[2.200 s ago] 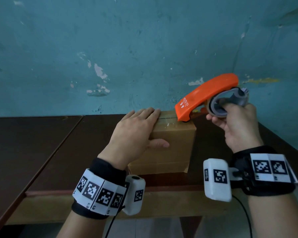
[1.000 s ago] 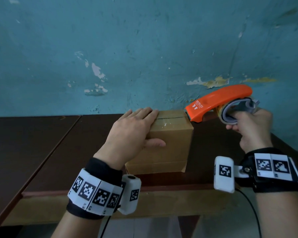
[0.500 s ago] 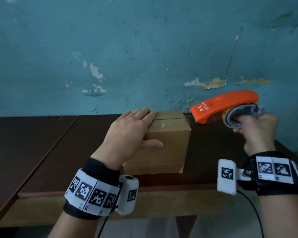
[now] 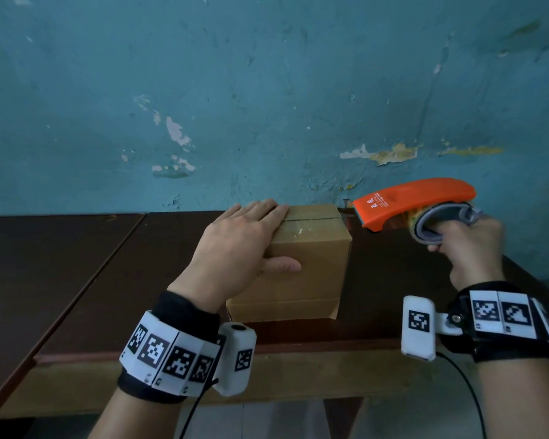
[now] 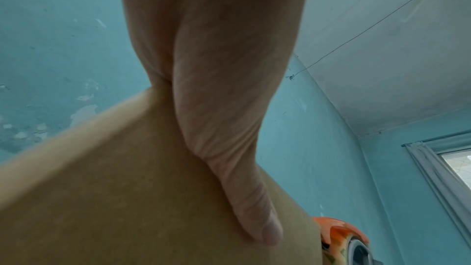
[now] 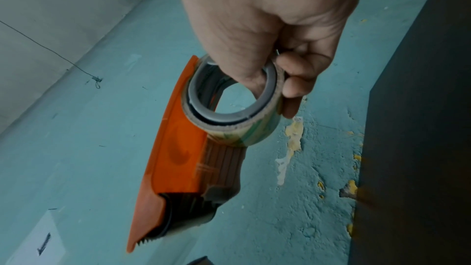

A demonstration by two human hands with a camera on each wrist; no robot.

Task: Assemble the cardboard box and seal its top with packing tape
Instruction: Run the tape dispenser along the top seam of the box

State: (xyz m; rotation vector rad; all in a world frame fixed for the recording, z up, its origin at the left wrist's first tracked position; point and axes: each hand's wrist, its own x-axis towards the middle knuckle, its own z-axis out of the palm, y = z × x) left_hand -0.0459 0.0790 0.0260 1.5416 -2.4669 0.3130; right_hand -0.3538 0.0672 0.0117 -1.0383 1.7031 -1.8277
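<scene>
A small brown cardboard box stands on the dark table, its top flaps closed with a seam line across. My left hand lies flat on the box's top left, fingers straight, thumb along the near face of the box. To the right of the box and clear of it, my right hand grips an orange tape dispenser by its roll of clear tape. In the right wrist view the fingers curl through the roll's core, and the dispenser points its toothed blade away.
A teal wall with peeling paint stands right behind the table. The table's front edge runs just in front of the box, and its right end falls off past my right hand. A window shows at the right.
My right hand has pulled the tape dispenser off the box's top, away to the right and slightly up. The left hand has stayed on the box.
</scene>
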